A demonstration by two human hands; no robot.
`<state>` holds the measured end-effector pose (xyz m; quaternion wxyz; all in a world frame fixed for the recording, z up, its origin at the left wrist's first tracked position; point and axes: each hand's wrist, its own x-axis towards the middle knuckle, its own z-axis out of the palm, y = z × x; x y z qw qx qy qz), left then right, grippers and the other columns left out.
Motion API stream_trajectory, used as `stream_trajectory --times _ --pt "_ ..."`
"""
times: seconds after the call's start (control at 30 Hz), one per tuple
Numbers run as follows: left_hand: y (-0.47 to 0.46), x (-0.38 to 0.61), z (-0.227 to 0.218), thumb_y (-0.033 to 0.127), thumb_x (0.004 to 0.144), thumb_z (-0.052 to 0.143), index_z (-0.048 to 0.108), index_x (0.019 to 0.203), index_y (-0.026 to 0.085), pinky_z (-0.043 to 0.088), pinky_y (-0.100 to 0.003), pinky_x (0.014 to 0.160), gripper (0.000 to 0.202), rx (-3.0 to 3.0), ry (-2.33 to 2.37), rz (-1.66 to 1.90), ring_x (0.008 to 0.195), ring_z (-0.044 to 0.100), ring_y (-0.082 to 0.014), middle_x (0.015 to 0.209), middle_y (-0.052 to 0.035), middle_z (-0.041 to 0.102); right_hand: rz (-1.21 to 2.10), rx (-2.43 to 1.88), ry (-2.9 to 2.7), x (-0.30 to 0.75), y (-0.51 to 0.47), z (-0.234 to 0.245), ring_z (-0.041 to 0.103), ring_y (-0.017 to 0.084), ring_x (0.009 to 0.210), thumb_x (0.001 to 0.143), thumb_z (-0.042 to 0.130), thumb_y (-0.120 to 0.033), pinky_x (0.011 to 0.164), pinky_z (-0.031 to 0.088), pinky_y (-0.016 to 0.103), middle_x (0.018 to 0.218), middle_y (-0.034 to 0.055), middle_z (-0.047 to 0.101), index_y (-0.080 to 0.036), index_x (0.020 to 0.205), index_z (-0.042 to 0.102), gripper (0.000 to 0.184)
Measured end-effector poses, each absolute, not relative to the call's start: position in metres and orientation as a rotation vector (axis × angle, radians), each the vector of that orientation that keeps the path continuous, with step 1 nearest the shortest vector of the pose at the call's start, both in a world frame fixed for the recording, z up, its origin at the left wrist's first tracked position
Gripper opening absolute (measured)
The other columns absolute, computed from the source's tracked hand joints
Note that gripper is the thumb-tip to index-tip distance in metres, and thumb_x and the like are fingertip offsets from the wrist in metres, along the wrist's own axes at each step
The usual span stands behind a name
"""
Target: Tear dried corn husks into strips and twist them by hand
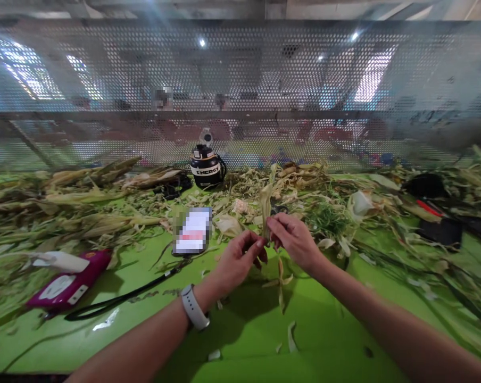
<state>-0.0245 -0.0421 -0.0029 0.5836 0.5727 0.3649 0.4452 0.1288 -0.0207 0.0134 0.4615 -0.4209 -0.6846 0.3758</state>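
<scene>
"Two pinches on one strip (266, 205). Where is it?"

"Held up over the middle of the table (240, 354), between near and far edges. Roughly upright."

"Fingers?"

"Left hand (239, 258): thumb and fingertips pinch the strip's foot, the others curled. Right hand (293, 234): thumb and forefinger closed on it just above. Exact contact partly hidden by the fingers."

"Why so close together?"

"My read: it's thin and floppy, so one hand anchors, the other steers. Top points up, above both hands."

"And the leaf cross (281, 283)?"

"Just below the hands, on the near-edge side. Can't tell if it hangs from the strip or lies on the table."

"Phone (193, 231)?"

"Screen up, left of the left hand, slanted. Probably there for a quick glance."

"Bottle (206, 169)?"

"Upright near the far edge, among leaves (84, 175). Likely parked beyond the elbows. Leaves bank along far, left and right edges, presumably for easy reach."

"Purple block (71, 284)?"

"Toward the left edge, white plug (63, 260) on top. Off to the side, so likely out of the arms' way."
</scene>
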Motion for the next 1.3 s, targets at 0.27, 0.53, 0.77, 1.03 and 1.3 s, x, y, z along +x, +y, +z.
stream_trajectory --times 0.27,0.53,0.77,1.03,1.3 --pt "-0.04 -0.025 0.001 0.034 0.079 0.062 0.056 0.074 0.016 0.037 -0.019 0.054 0.019 1.31 0.916 1.236 0.056 0.046 -0.008 0.062 0.0032 0.054 0.719 -1.088 -2.044 0.128 -0.024 0.011 0.044 0.01 0.05 0.093 0.036 -0.038 0.048 0.034 0.021 0.055 -0.0036 0.046 -0.019 0.065 0.046 0.035" --pt "-0.039 -0.022 -0.005 0.033 0.073 0.067 0.058 0.078 0.016 0.044 -0.022 0.056 0.02 1.19 0.917 1.29 0.062 0.055 -0.0113 0.069 0.0006 0.061 0.528 -1.155 -1.985 0.119 -0.025 -0.005 0.046 0.011 0.049 0.093 0.038 -0.031 0.049 0.035 0.022 0.056 -0.0021 0.05 -0.02 0.066 0.045 0.03" --pt "-0.04 -0.022 0.0 0.028 0.068 0.073 0.059 0.08 0.015 0.046 -0.021 0.061 0.022 0.983 0.79 1.238 0.062 0.056 -0.0088 0.071 0.0015 0.061 0.426 -1.099 -2.012 0.121 -0.029 0.003 0.046 0.011 0.052 0.093 0.038 -0.028 0.051 0.035 0.021 0.058 -0.0017 0.048 -0.021 0.066 0.044 0.029" --pt "-0.04 -0.022 -0.001 0.027 0.069 0.073 0.059 0.085 0.016 0.045 -0.019 0.058 0.024 0.891 0.76 1.174 0.068 0.059 -0.0104 0.076 0.0002 0.062 0.381 -1.079 -2.076 0.128 -0.025 0.004 0.047 0.012 0.053 0.092 0.039 -0.031 0.053 0.036 0.022 0.059 -0.0014 0.048 -0.021 0.065 0.045 0.03" --pt "-0.038 -0.022 -0.003 0.029 0.077 0.064 0.058 0.084 0.017 0.043 -0.022 0.057 0.014 1.229 0.84 1.267 0.071 0.056 -0.0129 0.078 -0.0014 0.062 0.6 -1.064 -1.932 0.124 -0.025 0.003 0.048 0.012 0.057 0.091 0.04 -0.033 0.054 0.038 0.021 0.06 -0.0017 0.05 -0.02 0.066 0.046 0.029"
